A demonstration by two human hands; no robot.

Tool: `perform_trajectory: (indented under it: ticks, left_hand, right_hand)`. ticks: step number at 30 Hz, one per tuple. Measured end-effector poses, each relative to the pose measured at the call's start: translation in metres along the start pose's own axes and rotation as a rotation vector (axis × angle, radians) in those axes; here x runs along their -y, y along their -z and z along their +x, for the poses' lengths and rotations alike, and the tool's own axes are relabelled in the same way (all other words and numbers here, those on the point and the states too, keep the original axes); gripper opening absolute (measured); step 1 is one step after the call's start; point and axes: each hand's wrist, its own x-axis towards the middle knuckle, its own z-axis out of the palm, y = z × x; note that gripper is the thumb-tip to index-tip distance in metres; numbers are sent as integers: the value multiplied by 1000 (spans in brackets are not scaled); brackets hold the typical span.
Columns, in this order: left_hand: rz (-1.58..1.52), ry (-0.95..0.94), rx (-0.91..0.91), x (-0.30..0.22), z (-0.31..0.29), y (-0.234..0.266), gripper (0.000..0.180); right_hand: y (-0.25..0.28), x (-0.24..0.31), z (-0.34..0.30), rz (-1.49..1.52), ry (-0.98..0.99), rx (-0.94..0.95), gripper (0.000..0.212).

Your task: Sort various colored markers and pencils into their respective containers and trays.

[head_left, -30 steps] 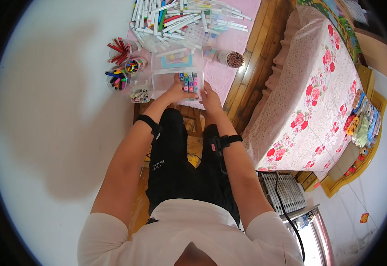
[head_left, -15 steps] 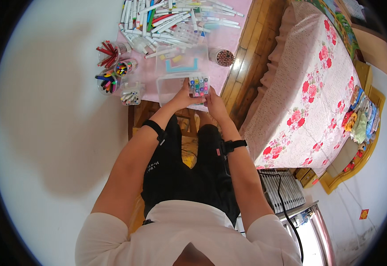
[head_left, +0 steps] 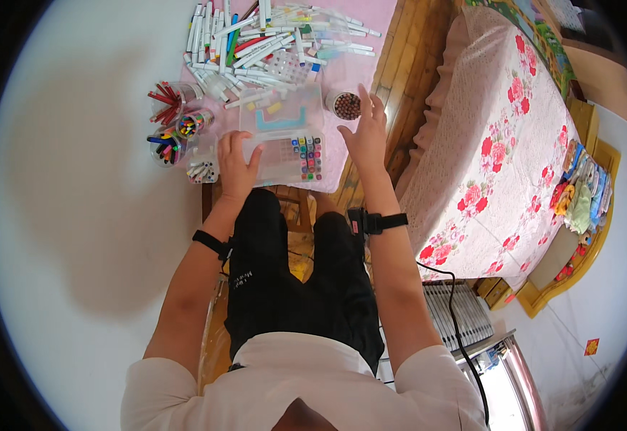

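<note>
A clear plastic marker case lies opened on the pink table, its lid with a blue handle tipped back on the far side. Several markers with coloured cap ends stand upright in a grid at the case's right end. My left hand rests at the case's left edge, fingers apart and holding nothing. Raised just right of the case, my right hand has its fingers spread and is bare too. Close to its fingertips stands a round tub of brown-tipped pencils.
Loose white markers cover the far table, with a clear grid tray among them. Cups of red pencils and coloured pens, plus a small box of white pens, line the left edge. A flower-covered bed stands right.
Both hands have let go of the marker block, which now sits in the case's right end. My left hand moved left to the case's edge; my right moved up and right, opening.
</note>
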Motion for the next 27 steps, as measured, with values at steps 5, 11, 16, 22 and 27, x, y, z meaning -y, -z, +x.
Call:
perform_trajectory:
  ticks: [5,11,16,22,27]
  left_hand:
    - [-297,222,341,29,5,-17,46]
    - [-259,364,464,3,4,-9,53]
    - [-304,265,284,6,-22,-9,50]
    - [-301,318,308,1,-30,-2,49]
    - [-312,353,406,-15,-25,-6,51]
  right_hand:
    - [-23,-18,21,110,41,77,67]
    - [8,-9,6,117,-10,3,57]
    - [50,4,-4,147,14,-55,56]
    - [73,-7,-10,139,33,-44,56]
    - [82,-5,-27,99,26,-32,58]
